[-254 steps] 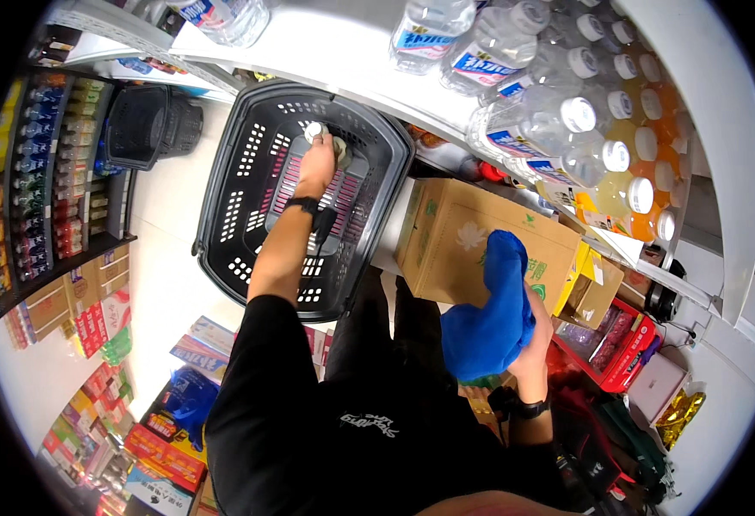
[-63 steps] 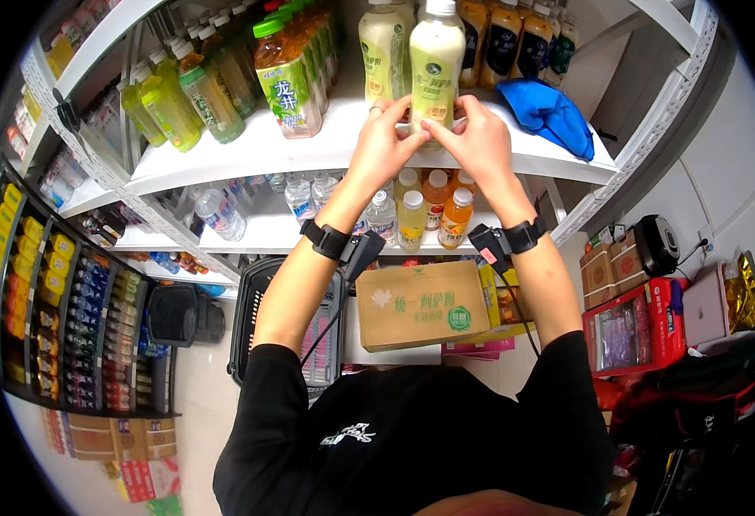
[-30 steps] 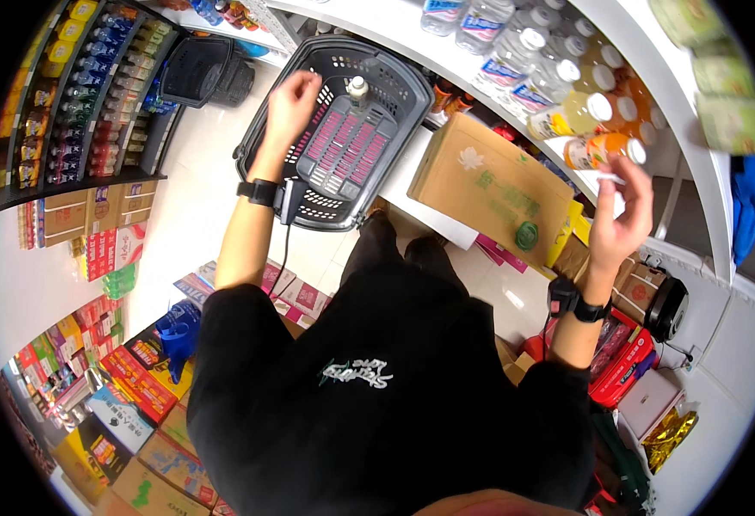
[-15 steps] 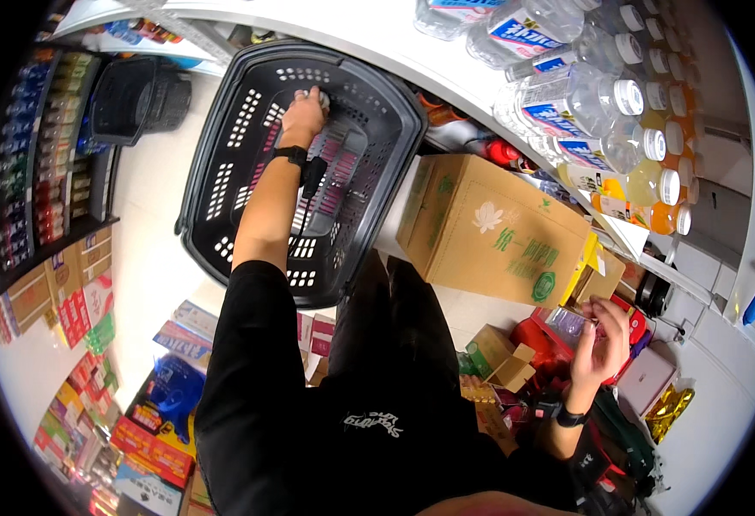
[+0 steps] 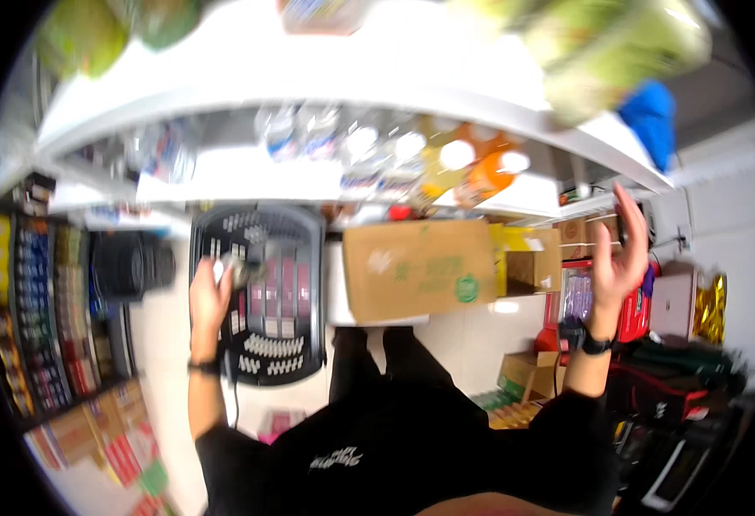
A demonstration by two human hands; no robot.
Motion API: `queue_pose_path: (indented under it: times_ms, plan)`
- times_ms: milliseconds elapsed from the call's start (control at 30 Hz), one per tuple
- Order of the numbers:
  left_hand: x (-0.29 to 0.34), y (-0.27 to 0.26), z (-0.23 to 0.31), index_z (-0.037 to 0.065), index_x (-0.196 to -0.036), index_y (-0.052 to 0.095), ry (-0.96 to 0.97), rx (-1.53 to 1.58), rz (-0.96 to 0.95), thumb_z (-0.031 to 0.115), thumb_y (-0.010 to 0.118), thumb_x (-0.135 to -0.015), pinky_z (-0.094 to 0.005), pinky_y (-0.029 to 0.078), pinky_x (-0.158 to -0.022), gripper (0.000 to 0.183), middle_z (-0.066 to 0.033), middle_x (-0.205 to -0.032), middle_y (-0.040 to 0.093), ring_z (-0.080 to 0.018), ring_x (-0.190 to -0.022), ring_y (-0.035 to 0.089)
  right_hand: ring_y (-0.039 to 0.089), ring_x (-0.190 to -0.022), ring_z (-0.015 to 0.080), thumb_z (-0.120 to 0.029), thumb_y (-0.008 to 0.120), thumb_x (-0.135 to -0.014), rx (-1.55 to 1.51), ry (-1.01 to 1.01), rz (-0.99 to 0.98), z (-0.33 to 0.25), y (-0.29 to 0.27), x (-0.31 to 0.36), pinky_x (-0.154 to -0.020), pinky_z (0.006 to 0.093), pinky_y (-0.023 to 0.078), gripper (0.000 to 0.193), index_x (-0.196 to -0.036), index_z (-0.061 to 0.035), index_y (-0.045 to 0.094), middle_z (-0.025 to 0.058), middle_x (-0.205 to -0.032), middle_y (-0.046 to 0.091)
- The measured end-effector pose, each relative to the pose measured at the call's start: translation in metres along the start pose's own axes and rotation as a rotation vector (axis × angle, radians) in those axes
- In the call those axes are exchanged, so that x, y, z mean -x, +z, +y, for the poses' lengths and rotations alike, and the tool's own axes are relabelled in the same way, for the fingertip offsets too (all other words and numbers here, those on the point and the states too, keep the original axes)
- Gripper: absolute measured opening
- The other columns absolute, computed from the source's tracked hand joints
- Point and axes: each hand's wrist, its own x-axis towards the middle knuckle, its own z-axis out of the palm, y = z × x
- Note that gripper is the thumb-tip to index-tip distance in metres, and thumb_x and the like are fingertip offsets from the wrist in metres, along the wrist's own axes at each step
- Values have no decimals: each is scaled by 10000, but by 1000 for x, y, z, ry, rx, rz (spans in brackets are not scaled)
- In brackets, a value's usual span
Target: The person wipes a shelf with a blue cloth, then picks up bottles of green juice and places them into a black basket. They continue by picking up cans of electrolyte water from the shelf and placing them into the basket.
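My left hand (image 5: 212,301) is closed round a small, see-through bottle with a white cap (image 5: 244,271); motion blur hides its details. The bottle is over the left part of a black plastic shopping basket (image 5: 315,297) with perforated walls. Pinkish-red strips show through the basket's bottom. Raised on the other side, my right hand (image 5: 621,267) has its fingers apart and holds nothing. It is nearest to an opened carton (image 5: 549,265) and a red container (image 5: 637,314).
A large brown cardboard box (image 5: 420,271) stands right of the basket, before my legs. White shelves (image 5: 248,179) cross ahead, bearing clear and orange drink bottles (image 5: 489,176). More black baskets (image 5: 128,262) and a stocked drinks rack (image 5: 37,301) are at left.
My left hand has risen from inside the basket and moved left with the bottle. My right hand has lifted, fingers extended. The view has turned and now takes in more of the shelves.
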Motion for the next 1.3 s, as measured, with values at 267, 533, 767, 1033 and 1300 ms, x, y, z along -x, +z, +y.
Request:
queue_pose_path:
  times_ms: [267, 533, 767, 1033, 1300]
  plan:
    - [1, -210, 158, -19, -937, 552, 255, 117, 310, 91, 642, -855, -347, 446, -648, 164, -154, -800, 556, -305, -687, 537, 453, -1308, 357, -310, 753, -800, 133, -158, 174, 67, 4, -126, -1074, 427, 361, 655, -1359, -59, 521, 179, -1442, 468]
    - [13, -248, 273, -10, -904, 559, 411, 247, 432, 155, 608, -894, -277, 419, -665, 172, -85, -788, 556, -169, -705, 509, 612, -1090, 410, -487, 721, -803, 5, 182, -260, 162, -40, -170, -936, 420, 485, 784, -1362, 3, 472, 251, -1216, 618]
    - [-23, -233, 360, -2, -881, 562, 555, 383, 362, 105, 616, -889, -252, 418, -649, 120, -50, -783, 559, -124, -703, 504, 627, -994, 397, -154, 613, -809, 42, 73, -90, 133, -47, -123, -827, 447, 513, 320, -1122, -124, 552, 192, -1025, 679]
    - [-71, -214, 480, 17, -860, 598, 645, 615, 140, 206, 671, -918, -215, 412, -596, 211, 22, -733, 568, -39, -686, 503, 545, -1243, 237, 69, 600, -849, -946, -152, 162, 22, -69, -55, -1082, 388, 402, 541, -1371, -27, 498, 139, -1364, 571]
    - [-89, -171, 563, 29, -824, 575, 886, 798, 168, 225, 671, -924, -222, 390, -533, 240, 29, -667, 553, -30, -619, 489, 518, -1258, 367, -35, 814, -679, -977, -259, 208, -27, -83, -32, -1051, 415, 436, 805, -1419, -137, 514, 201, -1375, 486]
